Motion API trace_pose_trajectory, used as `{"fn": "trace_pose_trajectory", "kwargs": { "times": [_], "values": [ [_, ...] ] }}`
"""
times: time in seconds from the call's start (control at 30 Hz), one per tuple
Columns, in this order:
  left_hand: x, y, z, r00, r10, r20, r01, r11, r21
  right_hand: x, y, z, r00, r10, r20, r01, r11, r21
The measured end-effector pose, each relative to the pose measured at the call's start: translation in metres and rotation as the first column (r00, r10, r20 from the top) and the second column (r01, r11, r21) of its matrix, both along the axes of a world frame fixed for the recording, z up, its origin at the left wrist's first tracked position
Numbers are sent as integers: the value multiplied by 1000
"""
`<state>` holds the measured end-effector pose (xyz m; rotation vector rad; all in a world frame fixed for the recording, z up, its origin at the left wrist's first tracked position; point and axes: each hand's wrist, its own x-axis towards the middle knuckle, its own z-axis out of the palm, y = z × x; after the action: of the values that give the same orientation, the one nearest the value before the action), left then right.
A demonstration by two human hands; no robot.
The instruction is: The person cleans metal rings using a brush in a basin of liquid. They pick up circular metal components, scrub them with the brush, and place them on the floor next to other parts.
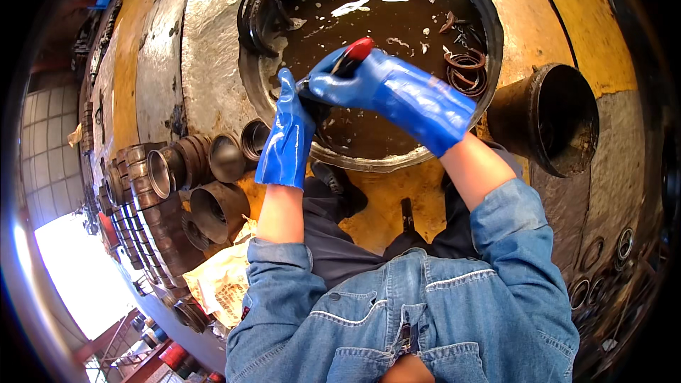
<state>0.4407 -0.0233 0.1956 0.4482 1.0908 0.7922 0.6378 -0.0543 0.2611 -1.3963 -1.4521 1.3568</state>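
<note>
Both my hands wear wet blue rubber gloves and meet above the near left part of a round black basin (pixel 369 164) of murky brown liquid. My right hand (pixel 344 84) is closed around a red-and-black handle (pixel 360 49); the working end of this tool is hidden. My left hand (pixel 289 110) grips a dark, wet part (pixel 317 105) against the right hand, its thumb or a finger pointing up. The shape of that part is mostly covered by the gloves. Several dark rings (pixel 259 18) lean on the basin's far left rim. Brown rings (pixel 466 71) lie inside at the right.
A dark metal cylinder (pixel 511 110) lies to the right, its open end facing right. On the left are several metal sleeves and rings (pixel 227 157), stacked cylindrical parts (pixel 138 220) and a crumpled yellowish sack (pixel 220 280). More rings (pixel 624 245) lie at the far right.
</note>
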Motion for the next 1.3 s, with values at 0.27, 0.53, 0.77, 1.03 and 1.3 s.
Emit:
{"fn": "trace_pose_trajectory", "kwargs": {
  "times": [0.27, 0.53, 0.77, 1.03, 1.3],
  "values": [
    [-7, 3, 2, 966, -160, -201, 171, 985, 34, 34, -17, -42, 856, -469, -219, 425, 878, -221],
    [12, -7, 13, 859, -380, -343, 409, 912, 12, 55, -3, -64, 800, -512, 312, 591, 763, -262],
    [34, -28, 20, 945, -277, -177, 315, 915, 251, 74, -35, -2, 772, -634, 45, 627, 749, -215],
    [22, -21, -2, 905, -183, 385, 201, 980, -6, 88, -34, -20, 776, -631, -6, 617, 761, -202],
    [2, -34, 15, 943, -127, -309, 207, 947, 244, 40, 12, -60, 909, -253, -332, 208, 964, -164]
  ]
}}
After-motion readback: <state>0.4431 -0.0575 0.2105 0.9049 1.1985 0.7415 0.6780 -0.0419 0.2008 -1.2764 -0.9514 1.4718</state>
